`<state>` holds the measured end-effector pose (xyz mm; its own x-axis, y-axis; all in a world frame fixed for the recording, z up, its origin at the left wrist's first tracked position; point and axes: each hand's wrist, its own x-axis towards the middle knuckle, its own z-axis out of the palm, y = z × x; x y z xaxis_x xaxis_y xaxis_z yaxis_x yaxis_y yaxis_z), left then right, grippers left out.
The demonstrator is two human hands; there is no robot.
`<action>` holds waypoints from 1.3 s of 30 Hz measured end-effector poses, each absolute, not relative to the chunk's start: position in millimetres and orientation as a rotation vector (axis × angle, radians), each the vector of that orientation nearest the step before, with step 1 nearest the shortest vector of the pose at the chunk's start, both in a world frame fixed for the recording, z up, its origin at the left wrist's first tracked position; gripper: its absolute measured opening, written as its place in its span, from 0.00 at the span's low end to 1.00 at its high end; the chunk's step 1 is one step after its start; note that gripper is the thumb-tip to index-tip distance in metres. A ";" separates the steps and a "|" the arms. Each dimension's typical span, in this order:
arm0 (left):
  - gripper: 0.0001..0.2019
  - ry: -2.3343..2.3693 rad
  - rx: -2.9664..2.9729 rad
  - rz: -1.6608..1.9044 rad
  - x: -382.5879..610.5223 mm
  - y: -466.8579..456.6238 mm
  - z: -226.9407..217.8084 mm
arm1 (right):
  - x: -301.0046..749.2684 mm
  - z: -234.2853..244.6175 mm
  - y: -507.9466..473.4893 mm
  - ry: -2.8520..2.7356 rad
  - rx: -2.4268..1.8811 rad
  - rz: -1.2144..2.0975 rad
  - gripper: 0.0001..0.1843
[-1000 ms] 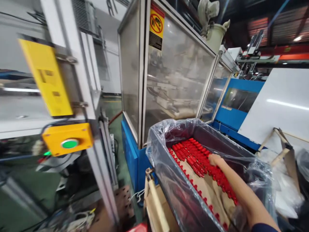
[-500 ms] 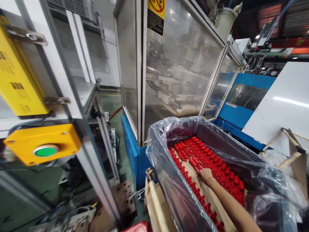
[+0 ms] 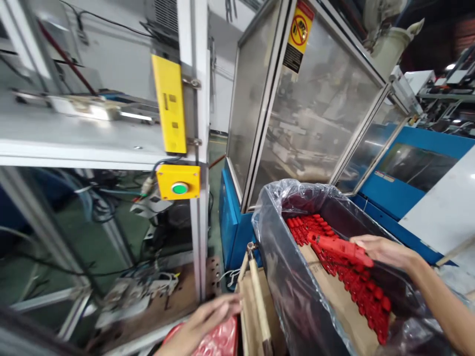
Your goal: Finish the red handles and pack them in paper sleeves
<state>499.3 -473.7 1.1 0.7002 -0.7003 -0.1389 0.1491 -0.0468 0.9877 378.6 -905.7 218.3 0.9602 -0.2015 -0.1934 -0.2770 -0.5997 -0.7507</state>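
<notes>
- We face a tall machine enclosure (image 3: 319, 123) with cloudy clear panels, a blue base and a yellow-black warning label (image 3: 298, 37) high up.
- To our left stands a metal-framed workbench (image 3: 92, 141), its pale top reaching a white upright (image 3: 193, 44).
- In front of the enclosure, at our right, we have a deep dark bin (image 3: 293, 287) lined with clear plastic.
- Inside the bin we see brown cardboard (image 3: 330, 291), with red parts (image 3: 365, 296) in close rows along its far side.
- Near the bottom edge, left of the bin, sits a red container (image 3: 233, 338), partly cut off.
- Our right hand (image 3: 389, 253) reaches over the bin, fingers closed on one end of a long red piece (image 3: 341, 247), which hangs above the rows.
- Our left hand (image 3: 210, 319), slightly blurred, is spread flat above the red container, fingers stretched towards the bin.
- On the upright we find a yellow box (image 3: 163, 184) bearing a green button (image 3: 180, 188).
</notes>
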 end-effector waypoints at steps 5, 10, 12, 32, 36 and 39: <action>0.26 -0.435 0.935 -0.893 514.4 -521.2 84.9 | 381.8 264.0 -818.6 0.018 -1.998 0.554 0.30; 0.31 -0.707 0.740 -1.307 495.6 -509.3 107.1 | 434.6 261.9 -725.1 -0.349 -2.054 0.942 0.35; 0.30 -0.700 0.759 -1.270 484.8 -487.6 99.9 | 456.1 257.9 -693.7 -0.519 -2.086 0.968 0.38; 0.22 -0.519 0.524 -0.185 525.9 -251.2 92.8 | 494.0 87.6 -412.8 -0.635 -2.209 -0.573 0.20; 0.20 -0.492 0.478 -0.204 537.5 -230.4 87.8 | 507.1 78.5 -375.9 -0.666 -2.259 -0.584 0.26; 0.23 -0.486 0.421 -0.171 543.3 -222.2 87.2 | 513.4 75.8 -360.3 -0.650 -2.304 -0.601 0.28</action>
